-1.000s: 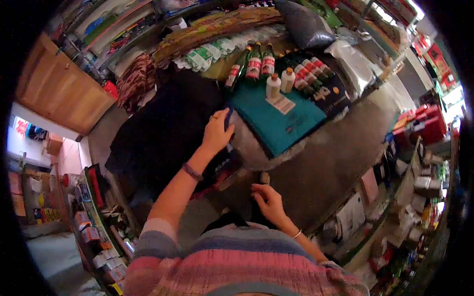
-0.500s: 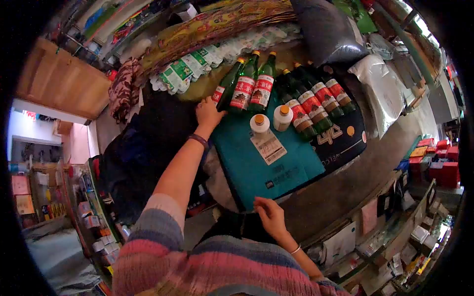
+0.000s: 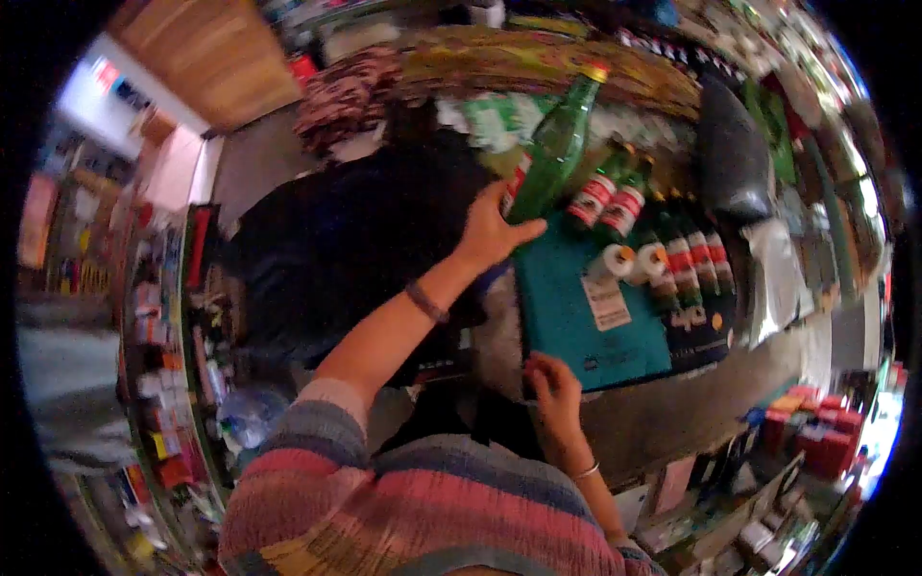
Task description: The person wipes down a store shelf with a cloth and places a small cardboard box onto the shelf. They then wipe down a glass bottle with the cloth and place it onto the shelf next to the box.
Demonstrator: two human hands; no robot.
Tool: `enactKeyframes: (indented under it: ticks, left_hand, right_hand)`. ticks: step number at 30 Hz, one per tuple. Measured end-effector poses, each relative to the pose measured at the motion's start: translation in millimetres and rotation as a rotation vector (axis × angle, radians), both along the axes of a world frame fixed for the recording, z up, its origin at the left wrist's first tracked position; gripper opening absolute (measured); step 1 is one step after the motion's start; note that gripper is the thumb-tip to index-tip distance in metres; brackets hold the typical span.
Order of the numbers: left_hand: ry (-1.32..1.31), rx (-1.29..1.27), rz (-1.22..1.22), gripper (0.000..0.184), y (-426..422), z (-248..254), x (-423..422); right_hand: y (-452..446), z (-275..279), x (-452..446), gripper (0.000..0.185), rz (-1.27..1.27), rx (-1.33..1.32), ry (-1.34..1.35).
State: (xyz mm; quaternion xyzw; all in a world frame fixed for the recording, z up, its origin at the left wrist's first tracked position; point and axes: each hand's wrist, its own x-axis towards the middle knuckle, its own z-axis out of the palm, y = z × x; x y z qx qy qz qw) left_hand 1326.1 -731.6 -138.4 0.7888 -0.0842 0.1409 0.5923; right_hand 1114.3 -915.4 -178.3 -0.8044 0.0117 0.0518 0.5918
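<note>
My left hand (image 3: 497, 228) is wrapped round the lower part of a green glass bottle (image 3: 557, 144) with a yellow-orange cap and a red-and-white label. The bottle is tilted, its neck pointing up and right. Beyond it lie two similar green bottles (image 3: 607, 204). Two white bottles with orange caps, a left one (image 3: 611, 262) and a right one (image 3: 646, 261), stand on a teal mat (image 3: 567, 312). My right hand (image 3: 554, 389) hovers by the mat's near edge, fingers loosely bent and apart, holding nothing visible. Motion blurs the view somewhat.
Several green bottles with red labels (image 3: 693, 264) lie in a row at the right. A dark cloth heap (image 3: 355, 240) fills the left side. Behind are a patterned cloth roll (image 3: 576, 67) and a dark plastic bag (image 3: 735, 149). Stocked shelves (image 3: 173, 384) line the left.
My left hand has lifted the leftmost green bottle from beside the other two. The view has turned, shifting the mat and bottles rightward. My right hand stays near the mat's front edge.
</note>
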Motion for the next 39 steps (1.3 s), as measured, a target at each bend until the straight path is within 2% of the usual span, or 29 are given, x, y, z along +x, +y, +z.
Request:
enactKeyframes:
  ticks: [2,3,5,7,9,11,14,16,17,19,20,21,23,25,26,27,28,29,30,32,34,37,38,39]
  left_hand:
    - [0.128,-0.195,-0.098,0.067,43,31,-47]
    - [0.121,-0.201,-0.072,0.068,64,34,-69]
    - [0.114,-0.211,-0.031,0.069,112,38,-116]
    - [0.154,-0.146,0.089,0.070,154,51,-162]
    - [0.237,-0.208,0.200,0.070,192,45,-199]
    - [0.290,-0.287,0.276,0.070,215,45,-226]
    - [0.312,-0.378,0.368,0.069,240,50,-255]
    - [0.320,-0.371,0.432,0.068,253,53,-267]
    - [0.304,-0.342,0.464,0.068,259,49,-271]
    - [0.274,-0.286,0.516,0.068,269,36,-272]
    - [0.239,-0.268,0.532,0.068,270,37,-271]
    - [0.206,-0.250,0.544,0.067,269,39,-268]
    - [0.137,-0.169,0.578,0.066,265,43,-256]
    - [0.075,-0.046,0.619,0.065,254,45,-245]
    - [0.063,-0.021,0.590,0.065,247,47,-240]
    - [0.050,0.005,0.561,0.064,240,48,-236]
    - [0.038,0.031,0.533,0.063,234,51,-232]
    - [0.000,0.048,0.539,0.063,224,57,-228]
    - [-0.037,0.064,0.548,0.062,215,68,-225]
    - [-0.106,0.129,0.535,0.061,202,83,-225]
    - [-0.177,0.215,0.496,0.060,191,92,-225]
    - [-0.185,0.118,0.348,0.059,177,97,-227]
    - [-0.112,-0.041,0.213,0.060,173,97,-228]
    - [-0.038,-0.195,0.078,0.061,171,96,-228]
  right_hand:
    - [26,-2,32,0.019,0.031,0.046,-0.076]
    - [41,-2,51,0.019,0.041,0.087,-0.100]
    - [87,11,96,0.021,0.111,-0.041,-0.271]
    - [151,44,132,0.025,0.240,-0.023,-0.342]
    - [213,50,167,0.029,0.321,-0.215,-0.720]
    - [263,23,201,0.032,0.336,-0.512,-0.985]
    - [287,-7,234,0.030,0.620,-0.952,-0.788]
    - [292,10,237,0.027,0.604,-0.878,-0.731]
    - [292,20,235,0.027,0.537,-0.693,-0.671]
    - [287,33,245,0.033,0.449,-0.190,-0.187]
    - [286,80,217,0.033,0.350,0.227,0.027]
    - [280,115,197,0.034,0.385,0.603,0.128]
    - [282,194,138,0.032,0.344,0.860,0.104]
    - [289,206,113,0.034,0.419,0.779,0.005]
    - [293,207,97,0.035,0.575,0.317,-0.482]
    - [299,209,78,0.036,0.687,0.331,-0.500]
    - [306,202,74,0.042,0.628,0.083,-0.871]
    - [308,200,66,0.054,0.515,0.062,-0.961]
    - [308,203,57,0.065,0.387,0.043,-0.941]
    - [308,202,54,0.068,0.100,0.089,-0.948]
    - [297,193,71,0.069,0.098,0.292,-0.758]
    - [265,203,74,0.068,0.227,0.566,-0.309]
    - [252,209,73,0.067,0.293,0.650,-0.125]
    - [237,206,80,0.059,0.331,0.670,-0.034]
